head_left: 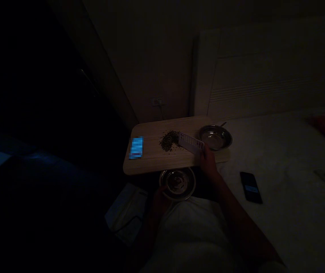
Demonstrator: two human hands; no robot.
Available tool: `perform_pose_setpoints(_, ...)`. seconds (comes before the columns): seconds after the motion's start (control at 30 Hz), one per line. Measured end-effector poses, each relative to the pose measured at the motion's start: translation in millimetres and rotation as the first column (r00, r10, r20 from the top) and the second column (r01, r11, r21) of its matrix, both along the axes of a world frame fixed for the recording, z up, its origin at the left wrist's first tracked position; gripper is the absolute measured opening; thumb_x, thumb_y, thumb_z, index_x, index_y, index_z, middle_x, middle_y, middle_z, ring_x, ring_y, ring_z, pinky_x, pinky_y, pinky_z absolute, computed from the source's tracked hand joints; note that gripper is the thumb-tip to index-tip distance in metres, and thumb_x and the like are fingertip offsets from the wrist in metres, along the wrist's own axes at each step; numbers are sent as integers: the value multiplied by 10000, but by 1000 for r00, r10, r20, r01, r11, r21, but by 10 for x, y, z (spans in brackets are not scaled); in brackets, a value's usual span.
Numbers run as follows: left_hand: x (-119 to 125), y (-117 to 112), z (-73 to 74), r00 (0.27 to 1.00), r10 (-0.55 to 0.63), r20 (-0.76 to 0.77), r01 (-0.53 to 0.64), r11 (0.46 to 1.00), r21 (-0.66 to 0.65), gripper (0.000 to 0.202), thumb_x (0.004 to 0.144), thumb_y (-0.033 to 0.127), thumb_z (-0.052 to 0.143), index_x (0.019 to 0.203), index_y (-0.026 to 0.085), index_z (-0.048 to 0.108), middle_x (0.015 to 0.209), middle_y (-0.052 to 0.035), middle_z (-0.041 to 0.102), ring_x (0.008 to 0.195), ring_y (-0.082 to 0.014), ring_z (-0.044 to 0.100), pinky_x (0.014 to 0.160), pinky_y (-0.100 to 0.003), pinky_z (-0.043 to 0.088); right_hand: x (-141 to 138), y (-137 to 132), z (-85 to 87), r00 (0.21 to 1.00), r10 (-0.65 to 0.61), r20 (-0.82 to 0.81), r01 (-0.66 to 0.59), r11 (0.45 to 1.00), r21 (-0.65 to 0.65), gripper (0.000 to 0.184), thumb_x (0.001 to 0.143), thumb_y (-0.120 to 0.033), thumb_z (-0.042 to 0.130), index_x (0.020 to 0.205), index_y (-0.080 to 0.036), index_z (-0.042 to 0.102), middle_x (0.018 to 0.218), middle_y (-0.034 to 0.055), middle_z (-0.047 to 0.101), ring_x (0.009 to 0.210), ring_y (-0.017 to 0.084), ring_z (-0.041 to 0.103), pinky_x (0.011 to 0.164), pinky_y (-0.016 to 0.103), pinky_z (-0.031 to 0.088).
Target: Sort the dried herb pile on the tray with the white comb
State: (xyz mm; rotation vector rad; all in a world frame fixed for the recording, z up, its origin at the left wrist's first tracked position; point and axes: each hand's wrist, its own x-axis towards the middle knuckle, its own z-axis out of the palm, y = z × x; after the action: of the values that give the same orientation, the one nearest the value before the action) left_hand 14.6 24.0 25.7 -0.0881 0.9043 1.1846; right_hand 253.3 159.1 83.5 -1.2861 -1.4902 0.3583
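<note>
Dim room, with a pale tabletop [148, 163] mid-frame: a glowing blue rectangle [136, 148] lies at its left. Lower centre, the left hand's [161, 200] grip is curled on the rim of a metal bowl [191, 190], probably steadying it near the edge. Above sits a pile of dark bits [168, 141]. Rightward, the right hand's [208, 162] grip wraps one end of a white slotted strip [190, 144], seemingly so the other reaches the pile. Beyond: a second metal bowl [228, 142], then a phone [250, 188] on the bed [287, 167].
</note>
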Motion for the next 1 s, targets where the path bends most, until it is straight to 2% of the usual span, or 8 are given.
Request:
perform_pose_setpoints(0.13, -24, -10, -25, 1000, 20, -21, -20, 1000, 3, 390, 793, 185, 680, 1181, 204, 714, 1031, -112, 811, 1165, -378, 717, 1070, -566, 527, 3, -23, 21, 1000, 23, -15, -23, 1000, -11, 424, 938, -258, 475, 1332, -174, 604, 1120, 159, 756, 978, 294, 709, 954, 489, 570)
perform_pose_setpoints(0.27, -38, -26, -17, 999, 32, -44, -32, 999, 7, 319, 791, 170, 677, 1102, 202, 738, 1001, -111, 812, 1186, -375, 706, 1094, -535, 517, -11, -42, 45, 999, 39, -20, -39, 999, -10, 432, 942, -246, 464, 1347, -175, 596, 1160, 161, 750, 1004, 288, 707, 971, 494, 565)
perform_pose_setpoints(0.4, -19, -13, -12, 999, 17, -35, -17, 1000, 9, 377, 784, 209, 703, 1160, 203, 722, 1061, -127, 805, 1218, -395, 686, 1082, -583, 513, -30, -41, 64, 999, 49, -21, -49, 999, -4, 421, 938, -250, 471, 1329, -177, 607, 1180, 164, 746, 1062, 295, 703, 991, 496, 561)
perform_pose_setpoints(0.6, 2, 11, -55, 999, 17, -50, -18, 1000, -21, 335, 782, 178, 690, 1114, 179, 734, 965, -120, 810, 1208, -376, 692, 1085, -520, 522, -31, -23, 84, 999, 47, -4, -47, 999, -23, 421, 944, -260, 461, 1328, -167, 605, 1184, 176, 741, 1061, 308, 707, 1001, 519, 550)
perform_pose_setpoints(0.8, -41, -80, -25, 997, 56, -53, -56, 998, -2, 431, 770, 106, 678, 1183, 226, 714, 1038, -76, 816, 1185, -312, 713, 1078, -455, 534, 33, -49, 39, 998, 65, -10, -65, 998, -12, 403, 940, -281, 480, 1305, -187, 623, 1150, 154, 757, 1023, 302, 712, 966, 500, 569)
perform_pose_setpoints(0.87, -30, -65, -7, 998, 42, -41, -43, 999, -15, 415, 787, 142, 673, 1197, 198, 711, 1000, -103, 817, 1136, -343, 732, 1051, -506, 546, 49, -61, 30, 997, 70, -26, -70, 997, -17, 381, 952, -306, 485, 1288, -201, 632, 1151, 143, 758, 1011, 296, 712, 952, 496, 577)
perform_pose_setpoints(1.0, 13, 6, 34, 1000, 23, -7, -24, 999, -46, 440, 815, 173, 648, 1251, 122, 680, 959, -136, 815, 1038, -342, 764, 1045, -524, 544, 48, -69, 29, 999, 22, -33, -22, 1000, -6, 379, 960, -314, 480, 1288, -200, 632, 1159, 149, 751, 1013, 294, 707, 948, 499, 577)
